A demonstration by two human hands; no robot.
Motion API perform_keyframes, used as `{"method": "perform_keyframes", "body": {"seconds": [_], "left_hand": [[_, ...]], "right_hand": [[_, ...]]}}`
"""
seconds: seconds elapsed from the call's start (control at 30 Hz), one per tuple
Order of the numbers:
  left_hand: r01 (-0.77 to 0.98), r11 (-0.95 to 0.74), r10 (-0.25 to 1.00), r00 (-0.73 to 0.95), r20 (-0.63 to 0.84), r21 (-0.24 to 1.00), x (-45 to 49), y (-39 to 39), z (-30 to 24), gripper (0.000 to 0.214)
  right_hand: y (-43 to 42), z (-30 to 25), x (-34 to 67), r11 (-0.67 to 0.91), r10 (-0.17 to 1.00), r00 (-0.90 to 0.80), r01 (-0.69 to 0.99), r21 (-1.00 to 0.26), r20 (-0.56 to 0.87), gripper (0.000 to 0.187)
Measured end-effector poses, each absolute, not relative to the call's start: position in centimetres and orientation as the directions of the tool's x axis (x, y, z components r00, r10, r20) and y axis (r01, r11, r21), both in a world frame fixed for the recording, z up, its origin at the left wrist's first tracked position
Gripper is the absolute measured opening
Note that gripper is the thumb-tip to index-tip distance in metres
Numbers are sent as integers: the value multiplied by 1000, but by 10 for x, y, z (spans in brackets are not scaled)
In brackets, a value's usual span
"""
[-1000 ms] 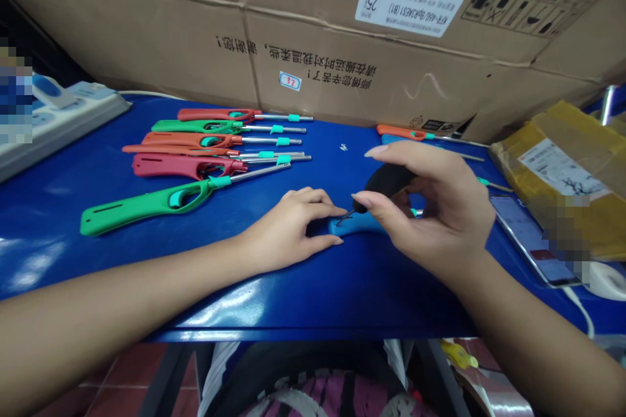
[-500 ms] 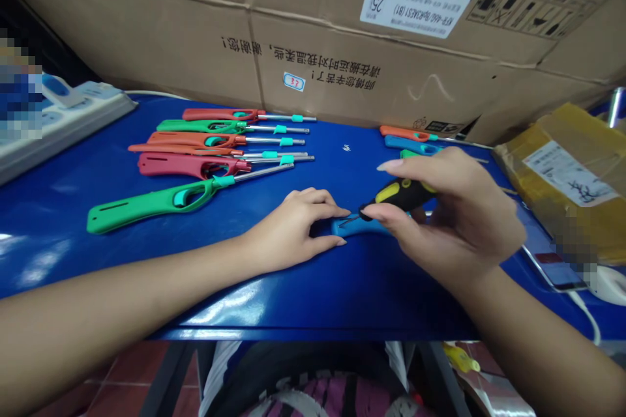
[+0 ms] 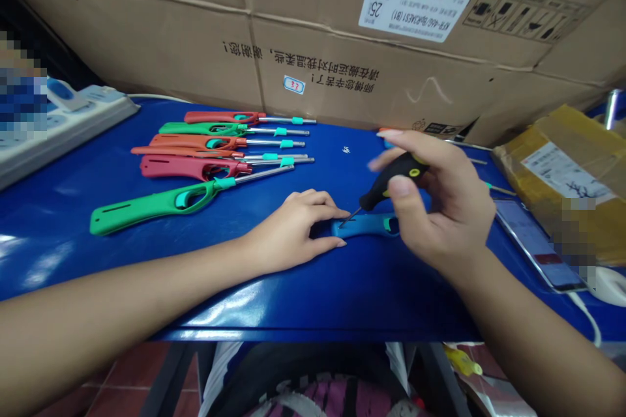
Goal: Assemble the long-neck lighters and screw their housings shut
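Note:
A blue long-necked lighter (image 3: 368,225) lies on the table, its far right part hidden behind my right hand. My left hand (image 3: 306,225) rests on the table and grips the lighter's left end between thumb and forefinger. In my right hand (image 3: 440,199) is a black and yellow screwdriver (image 3: 391,182), held at a slant with thumb and fingers round the handle. Its thin shaft points down to the left, the tip at the lighter's left end. Several more lighters lie to the left, the nearest a green lighter (image 3: 141,210).
A large cardboard box (image 3: 313,32) walls off the back. At the right are a phone (image 3: 540,244) and a taped yellowish parcel (image 3: 567,176). A white power strip (image 3: 63,120) stands at the left. Partly hidden lighters lie behind my right hand.
The screwdriver's handle has tipped steeper, with its tip staying at the lighter's end. My right hand has shifted left and its fingers have moved on the handle. My left hand stays put.

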State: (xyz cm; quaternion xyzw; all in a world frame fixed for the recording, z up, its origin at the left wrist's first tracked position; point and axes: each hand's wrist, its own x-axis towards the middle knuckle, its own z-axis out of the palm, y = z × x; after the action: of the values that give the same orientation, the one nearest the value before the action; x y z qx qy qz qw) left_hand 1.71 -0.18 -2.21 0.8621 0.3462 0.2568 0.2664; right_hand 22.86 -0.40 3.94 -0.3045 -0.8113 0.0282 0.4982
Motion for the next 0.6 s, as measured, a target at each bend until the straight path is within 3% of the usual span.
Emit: {"method": "perform_keyframes", "body": {"seconds": [0.13,0.3,0.4,0.6], "left_hand": [[457,-611,735,631,249,646,17,-2,-21,35],[463,-622,734,625,265,632,17,-2,-21,35],[457,-620,733,628,262,638,17,-3,-22,34],[457,-620,731,631,259,638,17,-3,-22,32]], "right_hand": [[-4,39,232,793,606,-400,379,-478,688,41],[-2,40,228,815,510,-296,467,-343,808,29],[-3,42,228,826,483,-367,492,-275,795,32],[-3,41,228,837,536,-442,384,-389,719,39]]}}
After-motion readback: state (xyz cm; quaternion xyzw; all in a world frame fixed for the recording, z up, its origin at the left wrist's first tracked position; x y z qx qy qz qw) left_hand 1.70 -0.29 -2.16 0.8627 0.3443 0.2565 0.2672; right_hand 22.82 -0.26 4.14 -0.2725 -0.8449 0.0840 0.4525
